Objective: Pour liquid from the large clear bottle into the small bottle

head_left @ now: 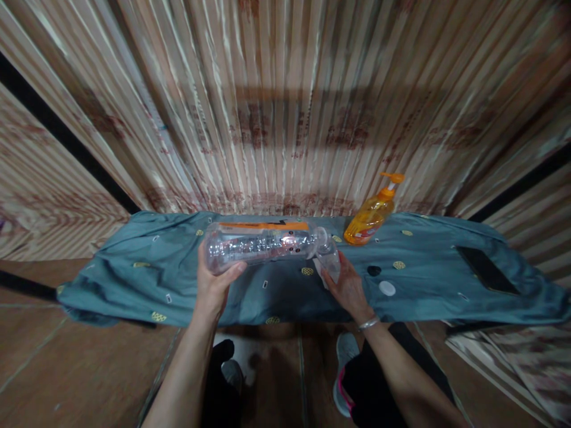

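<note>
A large clear plastic bottle [263,245] with an orange label strip lies sideways in the air above the cloth-covered table. My left hand [216,276] is closed around its base end, with the thumb along the near side. At the bottle's neck, on the right, my right hand [348,285] grips a small translucent whitish piece [329,264]. That piece sits right by the bottle's mouth; whether they touch, I cannot tell. A round white cap [387,288] lies on the cloth just right of my right hand.
An orange pump bottle [369,217] stands at the back, right of centre. A dark phone [486,270] lies toward the right end. The wrinkled teal patterned cloth [428,297] covers the narrow table. Pleated curtains [276,119] hang behind it, with dark poles [66,131] at both sides.
</note>
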The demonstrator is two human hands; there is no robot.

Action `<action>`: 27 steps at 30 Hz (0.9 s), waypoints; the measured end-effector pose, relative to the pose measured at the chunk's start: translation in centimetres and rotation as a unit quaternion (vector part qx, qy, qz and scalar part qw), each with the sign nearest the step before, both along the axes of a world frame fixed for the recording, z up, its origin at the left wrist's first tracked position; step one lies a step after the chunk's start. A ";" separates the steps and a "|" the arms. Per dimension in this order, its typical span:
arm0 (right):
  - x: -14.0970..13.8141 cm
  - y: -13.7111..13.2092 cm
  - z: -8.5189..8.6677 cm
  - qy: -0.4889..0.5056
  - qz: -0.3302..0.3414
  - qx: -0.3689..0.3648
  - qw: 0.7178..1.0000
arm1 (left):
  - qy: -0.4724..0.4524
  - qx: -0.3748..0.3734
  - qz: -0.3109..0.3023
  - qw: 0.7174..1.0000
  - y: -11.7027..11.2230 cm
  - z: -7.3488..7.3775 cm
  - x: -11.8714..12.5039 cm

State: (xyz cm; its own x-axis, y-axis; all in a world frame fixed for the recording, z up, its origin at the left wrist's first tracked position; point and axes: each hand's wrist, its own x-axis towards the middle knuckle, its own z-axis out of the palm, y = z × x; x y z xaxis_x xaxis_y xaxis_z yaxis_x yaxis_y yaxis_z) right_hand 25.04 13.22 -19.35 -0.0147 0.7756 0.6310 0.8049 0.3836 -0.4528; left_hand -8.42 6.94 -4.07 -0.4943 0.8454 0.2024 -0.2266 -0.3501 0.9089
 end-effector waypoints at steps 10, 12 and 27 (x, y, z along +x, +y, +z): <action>0.3 0.0 0.0 -0.005 0.008 -0.007 1.000 | 0.001 0.002 -0.002 1.000 0.0 0.1 -0.1; 0.3 0.1 -0.1 -0.003 0.007 -0.005 1.000 | -0.002 0.003 -0.001 1.000 -0.1 0.3 0.0; 0.5 0.0 0.2 0.003 0.016 -0.010 1.000 | 0.012 0.009 -0.003 1.000 0.2 0.2 0.1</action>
State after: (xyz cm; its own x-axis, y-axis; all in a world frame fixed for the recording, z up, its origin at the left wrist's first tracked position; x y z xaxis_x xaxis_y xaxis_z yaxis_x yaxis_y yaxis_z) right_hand 25.50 13.20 -19.19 -0.0364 0.7875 0.6153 0.7900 0.3997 -0.4648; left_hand -8.28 7.09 -3.89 -0.4834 0.8447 0.2299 -0.2068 -0.3654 0.9076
